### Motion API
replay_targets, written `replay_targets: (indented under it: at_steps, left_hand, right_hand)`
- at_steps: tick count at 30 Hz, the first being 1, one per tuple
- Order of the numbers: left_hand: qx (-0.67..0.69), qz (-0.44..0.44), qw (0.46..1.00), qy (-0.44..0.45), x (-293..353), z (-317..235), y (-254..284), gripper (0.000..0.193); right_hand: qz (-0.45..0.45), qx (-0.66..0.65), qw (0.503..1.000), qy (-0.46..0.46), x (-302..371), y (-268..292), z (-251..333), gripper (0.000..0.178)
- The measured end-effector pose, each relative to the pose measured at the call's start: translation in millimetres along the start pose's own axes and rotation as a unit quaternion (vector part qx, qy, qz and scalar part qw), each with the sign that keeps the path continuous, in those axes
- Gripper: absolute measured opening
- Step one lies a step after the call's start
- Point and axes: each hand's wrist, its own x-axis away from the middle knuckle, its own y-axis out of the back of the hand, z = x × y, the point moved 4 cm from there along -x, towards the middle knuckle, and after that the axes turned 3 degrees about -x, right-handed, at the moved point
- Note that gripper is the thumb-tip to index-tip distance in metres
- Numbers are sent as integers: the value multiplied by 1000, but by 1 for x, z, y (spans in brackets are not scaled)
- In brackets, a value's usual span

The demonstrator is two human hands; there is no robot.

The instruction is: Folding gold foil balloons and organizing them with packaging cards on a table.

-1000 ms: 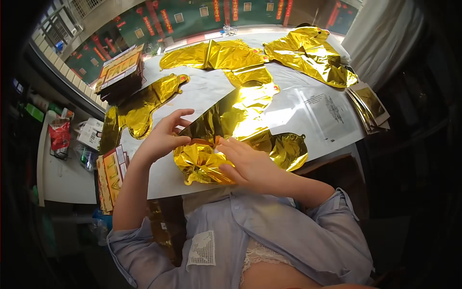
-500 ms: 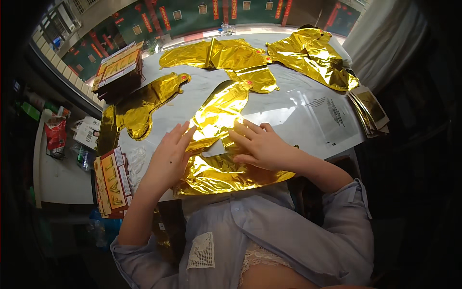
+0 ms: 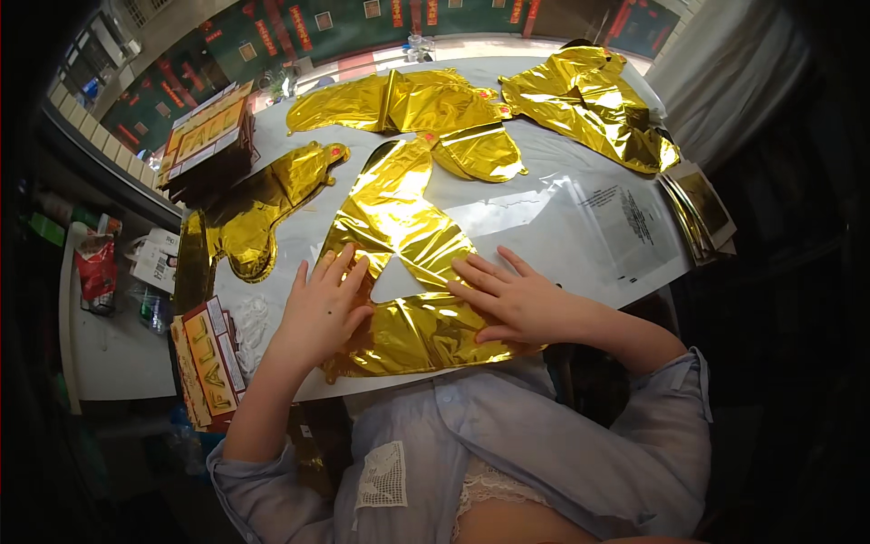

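Note:
A flat gold foil balloon [image 3: 399, 204], shaped like a letter with a triangular gap in its middle, lies on the table close to my body. My left hand [image 3: 322, 308] rests flat on its left leg, fingers stretched forward. On the right side of the same balloon my right hand [image 3: 521, 304] lies with fingers spread and thumb out. Neither hand grips anything. Further gold foil balloons lie flat around it: one at the left [image 3: 294, 186], one at the far middle [image 3: 421, 100] and one at the far right [image 3: 580, 104].
Printed card packets are piled at the far left [image 3: 208, 136] and near left [image 3: 208, 358], beside white ribbons [image 3: 251, 319]. A clear plastic bag [image 3: 625, 213] lies to the right, near more packets [image 3: 700, 207]. A side shelf [image 3: 113, 358] holds small packages; a white curtain [image 3: 725, 100] hangs right.
The near balloon lies flatter and more spread out, its top shifted left and its triangular gap wider. My right hand has slid slightly right. My left hand stays nearly in place.

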Motion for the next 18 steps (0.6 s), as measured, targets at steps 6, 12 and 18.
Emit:
replay_targets:
  at_steps: [6, 12, 18]
  left_hand:
    - [56, -152, 978, -135, -48, -91, 54, 88]
    - [-73, -264, 926, -260, -81, -152, 70, 53]
    - [-67, -343, 871, -344, -111, -143, 68, 49]
  right_hand:
    - [-13, 143, 989, -46, -51, 50, -2, 56]
    - [-257, 69, 962, 53, -81, 55, -4, 63]
    - [-217, -63, 974, 10, -87, 83, -25, 53]
